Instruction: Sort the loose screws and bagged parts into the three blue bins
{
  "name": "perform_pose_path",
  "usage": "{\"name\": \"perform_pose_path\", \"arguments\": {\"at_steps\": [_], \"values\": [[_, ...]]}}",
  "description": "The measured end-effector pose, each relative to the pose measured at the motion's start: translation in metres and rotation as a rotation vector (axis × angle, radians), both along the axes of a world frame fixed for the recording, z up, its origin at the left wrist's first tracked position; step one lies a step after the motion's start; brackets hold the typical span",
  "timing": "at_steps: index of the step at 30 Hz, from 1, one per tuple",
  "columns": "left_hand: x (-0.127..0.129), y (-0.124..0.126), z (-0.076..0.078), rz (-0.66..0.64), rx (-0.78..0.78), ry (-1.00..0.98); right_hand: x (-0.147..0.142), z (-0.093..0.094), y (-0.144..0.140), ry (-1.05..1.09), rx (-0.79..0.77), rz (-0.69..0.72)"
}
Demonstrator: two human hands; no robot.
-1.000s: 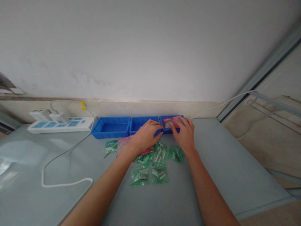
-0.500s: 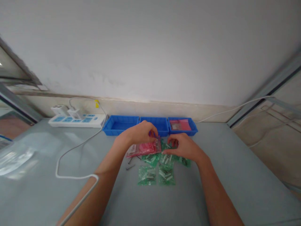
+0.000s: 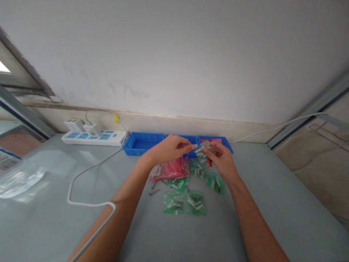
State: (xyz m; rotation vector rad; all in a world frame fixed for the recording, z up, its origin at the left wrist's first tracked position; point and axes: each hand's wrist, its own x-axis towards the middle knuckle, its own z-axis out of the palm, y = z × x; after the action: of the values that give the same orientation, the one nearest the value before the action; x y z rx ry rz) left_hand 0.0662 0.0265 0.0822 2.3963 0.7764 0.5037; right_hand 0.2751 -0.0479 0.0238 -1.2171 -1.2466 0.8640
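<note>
Clear plastic, crinkled: a small packet (image 3: 201,150) of white pieces, held up at the near left corner of the right-hand blue tray (image 3: 229,146). Likely light, the film soft and a bit slippery, the pieces inside stiff and apt to shift; judged hardy rather than fragile, best taken by a film edge or nipped through the bundle. Tilted, its free end pointing left and a little down; long axis seems to follow that slant, though the crumpling makes it uncertain. Right hand (image 3: 224,159), in front of the tray: thumb pressed toward the curled fingers, pinching the packet's right side. Left hand (image 3: 171,149), left of the tray: thumb and forefinger stretched toward the packet's free edge, a gap behind the tips; cannot tell whether they touch film. In the tray, a pink bag (image 3: 217,139), partly covered. Nearer than the tray, green packets (image 3: 196,202) with similar white pieces, on the grey table (image 3: 215,229). Left and nearer, overlapping pink bags (image 3: 174,167), loose screws (image 3: 154,192) beside them. Farther left, two more blue trays (image 3: 133,150) in line with it, then a white power strip (image 3: 117,138).
</note>
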Motion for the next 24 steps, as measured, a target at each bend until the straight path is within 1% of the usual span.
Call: {"name": "perform_pose_path", "arguments": {"at_steps": [2, 5, 9, 14, 17, 20, 22, 24], "values": [[0.002, 0.0, -0.002, -0.022, -0.058, -0.064, -0.003, -0.002, 0.002, 0.129, -0.01, 0.037], [0.006, 0.0, -0.006, -0.027, -0.146, -0.168, -0.004, -0.006, 0.003, 0.234, -0.029, 0.076], [0.006, 0.0, -0.007, -0.008, -0.224, -0.257, -0.003, -0.009, 0.003, 0.258, 0.01, 0.065], [-0.001, 0.002, -0.002, -0.005, -0.219, -0.269, -0.002, -0.012, 0.006, 0.272, 0.103, 0.088], [-0.005, 0.004, 0.0, -0.025, -0.197, -0.277, -0.004, -0.013, 0.007, 0.223, 0.163, 0.098], [-0.006, 0.006, 0.0, -0.016, -0.2, -0.325, -0.005, -0.013, 0.007, 0.19, 0.165, 0.091], [-0.006, 0.008, -0.001, 0.047, -0.187, -0.377, -0.002, -0.014, 0.007, 0.121, 0.148, 0.066], [-0.006, 0.012, -0.004, 0.164, -0.137, -0.415, 0.004, -0.015, 0.006, -0.087, 0.149, 0.022]]}}
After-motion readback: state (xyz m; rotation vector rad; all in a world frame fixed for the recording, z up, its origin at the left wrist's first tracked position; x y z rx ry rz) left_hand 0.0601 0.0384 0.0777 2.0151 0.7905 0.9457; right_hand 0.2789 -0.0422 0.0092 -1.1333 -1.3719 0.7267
